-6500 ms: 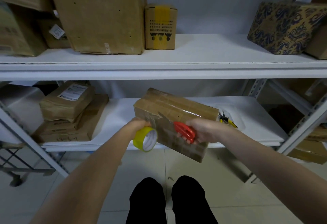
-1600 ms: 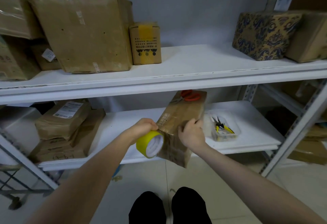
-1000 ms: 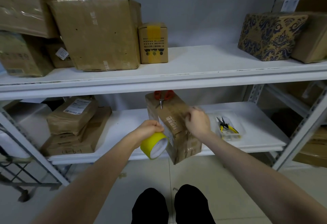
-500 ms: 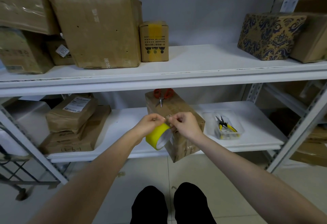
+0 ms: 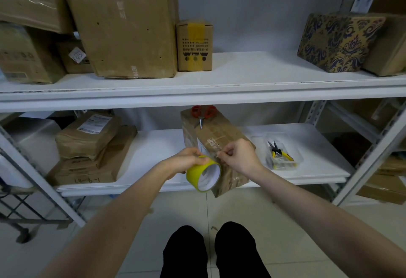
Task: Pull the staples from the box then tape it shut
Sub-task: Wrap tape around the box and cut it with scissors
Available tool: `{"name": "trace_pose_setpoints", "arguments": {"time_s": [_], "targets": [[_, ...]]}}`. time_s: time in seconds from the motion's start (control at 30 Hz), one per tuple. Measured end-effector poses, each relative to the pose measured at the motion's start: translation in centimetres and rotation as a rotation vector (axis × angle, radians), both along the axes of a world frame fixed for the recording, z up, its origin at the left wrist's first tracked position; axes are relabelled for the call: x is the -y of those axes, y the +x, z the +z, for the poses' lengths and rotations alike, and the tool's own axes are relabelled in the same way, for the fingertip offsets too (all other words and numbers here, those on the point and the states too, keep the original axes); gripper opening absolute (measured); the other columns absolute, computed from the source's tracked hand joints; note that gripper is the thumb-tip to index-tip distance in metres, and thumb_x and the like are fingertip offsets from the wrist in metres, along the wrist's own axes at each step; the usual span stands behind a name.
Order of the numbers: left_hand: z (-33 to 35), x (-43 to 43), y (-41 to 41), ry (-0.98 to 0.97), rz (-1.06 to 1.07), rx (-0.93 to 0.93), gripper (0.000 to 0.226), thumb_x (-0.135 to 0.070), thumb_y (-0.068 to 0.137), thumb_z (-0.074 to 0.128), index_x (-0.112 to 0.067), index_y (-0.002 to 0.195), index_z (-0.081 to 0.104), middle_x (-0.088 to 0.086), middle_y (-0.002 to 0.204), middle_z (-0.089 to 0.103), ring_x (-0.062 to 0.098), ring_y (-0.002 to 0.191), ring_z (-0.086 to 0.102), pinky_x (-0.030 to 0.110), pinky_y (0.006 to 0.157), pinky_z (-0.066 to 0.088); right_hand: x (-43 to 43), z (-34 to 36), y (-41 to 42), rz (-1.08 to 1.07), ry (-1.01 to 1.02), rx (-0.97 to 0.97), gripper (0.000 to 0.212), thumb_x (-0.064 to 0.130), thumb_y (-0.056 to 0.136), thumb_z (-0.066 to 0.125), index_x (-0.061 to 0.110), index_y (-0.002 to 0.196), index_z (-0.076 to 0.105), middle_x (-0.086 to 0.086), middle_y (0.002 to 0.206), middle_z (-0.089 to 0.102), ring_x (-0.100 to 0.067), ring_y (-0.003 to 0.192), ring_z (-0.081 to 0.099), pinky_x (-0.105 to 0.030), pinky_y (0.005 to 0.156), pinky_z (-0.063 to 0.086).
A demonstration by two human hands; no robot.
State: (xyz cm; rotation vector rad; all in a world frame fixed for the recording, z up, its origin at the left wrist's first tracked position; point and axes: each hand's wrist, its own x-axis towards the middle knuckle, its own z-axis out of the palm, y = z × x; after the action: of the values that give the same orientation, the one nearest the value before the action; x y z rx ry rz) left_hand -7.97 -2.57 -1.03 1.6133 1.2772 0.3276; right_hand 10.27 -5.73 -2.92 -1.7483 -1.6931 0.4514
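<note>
**Hands part at the roll as taping begins**

Since half a second ago the two hands, then touching over the roll, have drawn slightly apart. The left hand (image 5: 184,162) grips the yellow tape roll (image 5: 197,175) from above, fingers curled round its rim; just beyond it the box (image 5: 219,132) lies on the lower shelf (image 5: 153,152), its near end overhanging the front edge, red scissors (image 5: 202,112) resting on its far end. The right hand (image 5: 239,156) hovers over the box, its fingers (image 5: 224,152) pinched as if on the tape's free end, though any strip is too fine to make out. Farther right, pliers (image 5: 277,151) lie in a clear tray (image 5: 299,159).

With the pliers set aside, the staple step looks finished and taping is in hand; next, the end probably needs drawing out, pressing onto the box and running along the seam before the scissors cut it.
</note>
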Motion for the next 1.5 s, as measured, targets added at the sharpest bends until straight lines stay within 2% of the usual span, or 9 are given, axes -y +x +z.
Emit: {"name": "trace_pose_setpoints", "arguments": {"time_s": [0.1,0.23,0.4,0.57,0.77,1.0,1.17,1.3,1.5], "targets": [[-0.4,-0.6,-0.3,0.199,-0.001,-0.165,0.015,-0.03,0.088,0.064,-0.017,0.09,0.057,-0.002,0.098,0.055,0.016,0.096,0.054,0.023,0.075,0.04,-0.6,1.3,0.0,-0.025,0.071,0.038,0.027,0.024,0.084,0.065,0.004,0.068,0.071,-0.014,0.062,0.066,-0.028,0.062,0.062,-0.033,0.057,0.049],[0.4,-2.1,0.0,0.313,0.048,-0.217,0.03,-0.04,0.085,0.066,-0.012,0.095,0.062,0.007,0.107,0.063,0.022,0.102,0.058,0.031,0.087,0.044,-1.8,3.1,0.3,-0.084,0.129,0.049,0.027,0.024,0.085,0.064,0.008,0.064,0.07,-0.004,0.054,0.062,-0.018,0.054,0.055,-0.026,0.053,0.041],[1.8,-3.8,0.4,0.41,0.073,-0.219,0.023,-0.041,0.084,0.066,-0.02,0.085,0.058,0.001,0.1,0.058,0.017,0.095,0.053,0.027,0.079,0.04,-2.7,3.4,0.9,-0.216,0.132,-0.088,0.026,0.025,0.087,0.067,0.008,0.068,0.072,-0.004,0.058,0.062,-0.015,0.055,0.054,-0.021,0.055,0.034],[1.0,-5.1,0.9,0.418,0.082,-0.307,0.022,-0.042,0.078,0.071,-0.029,0.066,0.057,-0.004,0.104,0.065,0.02,0.104,0.06,0.039,0.093,0.048,-3.0,1.7,1.1,-0.229,0.096,-0.04,0.03,0.027,0.087,0.065,0.007,0.065,0.07,-0.003,0.052,0.059,-0.017,0.053,0.055,-0.021,0.048,0.033],[1.0,-6.1,2.5,0.382,0.112,-0.34,0.014,-0.024,0.07,0.068,-0.03,0.059,0.062,-0.011,0.086,0.065,0.017,0.097,0.062,0.038,0.091,0.051,-3.9,1.5,1.6,-0.222,0.087,0.163,0.03,0.027,0.085,0.061,0.009,0.061,0.066,-0.004,0.053,0.06,-0.024,0.057,0.057,-0.025,0.049,0.04],[-0.1,-6.8,3.3,0.408,0.081,-0.377,0.016,-0.016,0.075,0.063,-0.03,0.073,0.058,-0.01,0.089,0.056,0.015,0.093,0.056,0.026,0.08,0.048,-5.1,0.3,1.9,-0.187,0.0,0.309,0.03,0.029,0.087,0.058,0.008,0.067,0.066,-0.009,0.065,0.063,-0.031,0.07,0.061,-0.025,0.053,0.036],[-1.2,-6.5,3.6,0.449,0.046,-0.369,0.023,-0.008,0.074,0.061,-0.03,0.08,0.054,-0.013,0.075,0.051,0.019,0.088,0.057,0.027,0.071,0.046,-5.1,-0.9,1.9,-0.165,-0.024,0.379,0.027,0.032,0.089,0.056,0.012,0.076,0.071,-0.008,0.074,0.067,-0.031,0.079,0.063,-0.026,0.055,0.037],[-2.4,-5.9,3.7,0.5,0.05,-0.346,0.03,-0.007,0.073,0.057,-0.033,0.085,0.053,-0.001,0.112,0.045,0.021,0.104,0.053,0.038,0.091,0.048,-5.3,-1.2,2.2,-0.162,-0.024,0.389,0.027,0.036,0.088,0.058,0.015,0.081,0.074,-0.008,0.077,0.069,-0.031,0.081,0.063,-0.027,0.057,0.042],[-2.4,-4.9,3.9,0.657,-0.115,-0.366,0.049,0.003,0.077,0.052,-0.035,0.104,0.07,-0.004,0.121,0.04,0.015,0.115,0.045,0.037,0.092,0.044,-5.1,-0.9,1.9,-0.169,-0.046,0.441,0.033,0.042,0.087,0.058,0.012,0.085,0.072,-0.009,0.082,0.068,-0.031,0.084,0.065,-0.03,0.061,0.047]]}}
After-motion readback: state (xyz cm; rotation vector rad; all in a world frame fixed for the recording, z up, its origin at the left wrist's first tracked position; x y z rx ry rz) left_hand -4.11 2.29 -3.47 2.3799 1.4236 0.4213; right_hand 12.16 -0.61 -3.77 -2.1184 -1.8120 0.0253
